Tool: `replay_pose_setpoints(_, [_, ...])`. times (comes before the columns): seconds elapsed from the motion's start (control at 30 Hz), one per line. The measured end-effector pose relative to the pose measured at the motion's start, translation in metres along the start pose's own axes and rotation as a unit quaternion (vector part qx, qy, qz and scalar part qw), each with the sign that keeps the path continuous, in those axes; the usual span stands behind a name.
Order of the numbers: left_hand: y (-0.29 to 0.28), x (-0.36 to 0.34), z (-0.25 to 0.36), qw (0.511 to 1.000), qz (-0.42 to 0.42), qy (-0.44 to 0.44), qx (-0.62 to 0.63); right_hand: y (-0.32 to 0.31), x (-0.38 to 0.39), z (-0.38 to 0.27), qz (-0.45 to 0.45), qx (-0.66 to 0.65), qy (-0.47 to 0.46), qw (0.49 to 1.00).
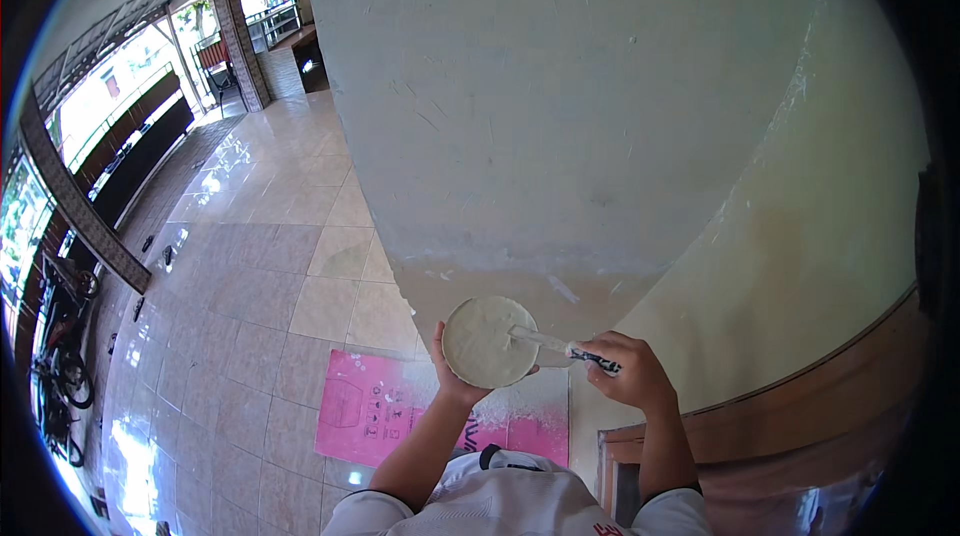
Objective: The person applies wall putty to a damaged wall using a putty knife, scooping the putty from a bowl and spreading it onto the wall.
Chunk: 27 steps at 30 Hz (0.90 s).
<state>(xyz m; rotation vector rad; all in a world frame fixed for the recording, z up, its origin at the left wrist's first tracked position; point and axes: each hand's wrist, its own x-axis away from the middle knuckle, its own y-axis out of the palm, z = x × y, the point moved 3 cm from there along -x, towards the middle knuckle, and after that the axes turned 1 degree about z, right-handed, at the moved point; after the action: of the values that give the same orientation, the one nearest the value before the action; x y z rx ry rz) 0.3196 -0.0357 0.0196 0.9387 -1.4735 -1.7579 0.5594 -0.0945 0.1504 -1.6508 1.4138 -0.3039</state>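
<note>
Cradling a round, off-white container (498, 386) of cream paste (478, 338) in your left hand (457, 384), you grasp a slim, whitish, dark-handled tool (545, 340) in your right hand (634, 370), its tip touching the paste, before a grey wall (560, 116).

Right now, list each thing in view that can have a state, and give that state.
Round tub: uncovered, held in the left hand
Pale paste: exposed, surface uneven
Dark-handled spatula: coated pale, tip in the paste, gripped by the right hand
Pink cardboard sheet: flat on the floor, speckled white
Grey wall: scratched, pale smears low down
Motorbike: parked, riderless
</note>
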Motion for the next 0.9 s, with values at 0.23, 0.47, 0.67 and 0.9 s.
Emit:
replay_pose_setpoints(0.23, [-0.002,-0.008,-0.009,0.999,0.043,0.002,-0.018,0.005,0.019,0.035,-0.037,-0.190,0.120,0.974])
replay_pose_setpoints(0.47, [0.015,-0.017,-0.011,1.000,-0.006,-0.020,0.000,0.005,0.019,0.032,-0.015,-0.243,0.106,0.964])
replay_pose_setpoints(0.67, [0.009,-0.018,0.000,1.000,0.001,-0.001,0.019,0.012,-0.003,0.010,0.016,-0.095,-0.037,0.995])
replay_pose_setpoints(0.9, [-0.010,-0.016,0.030,0.997,0.071,0.025,0.010,0.049,-0.027,0.011,-0.009,0.033,-0.038,0.999])
